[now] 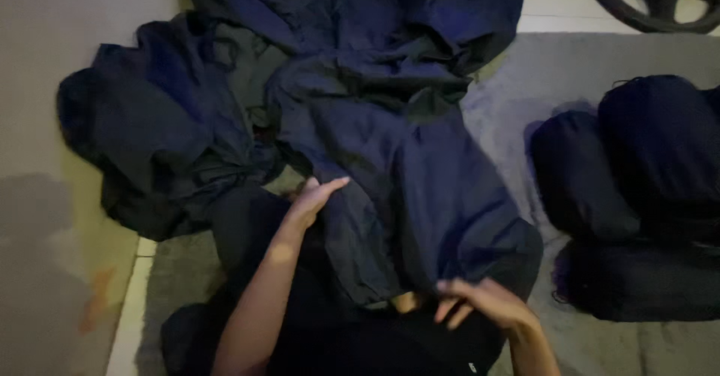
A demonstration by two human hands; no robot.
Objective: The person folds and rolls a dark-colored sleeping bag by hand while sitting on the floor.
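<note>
left grip: left hand (pixel 313 198), fingers flat and together, released, palm pressing down on the dark navy garment (pixel 405 188); nothing pinched.
right grip: right hand (pixel 487 303), fingers curled loosely at the near hem of the same garment, touching the cloth edge; can't tell whether it actually has hold of it (dim light).
garment: thin woven fabric, matte, creased, spread lengthwise from just ahead of the left grip down to the right grip; near end drapes over the person's lap.
pile: more dark cloth (pixel 157 143) in a crumpled heap just left of and beyond the left grip, touching the spread garment; another navy bunch (pixel 360 16) further ahead, overlapping it.
bundles: rolled dark bundles (pixel 637 196), rounded and cylinder-like, stacked together well right of the right grip; not touching the garment.
labels: small pale tag or mark (pixel 472 366) on the black clothing just below the right grip, too small to make out shape.
floor: grey soft-pile rug (pixel 517 98) under everything; pale tile strip (pixel 127 308) left of the left forearm, plain wall (pixel 45 61) beyond that.
other: dark ring-shaped object (pixel 652 1) far ahead-right of both grips, on pale tiles, partly cut by the frame.
obstructions: heap crowds the left side of the garment; right side of the rug is open up to the bundles.
</note>
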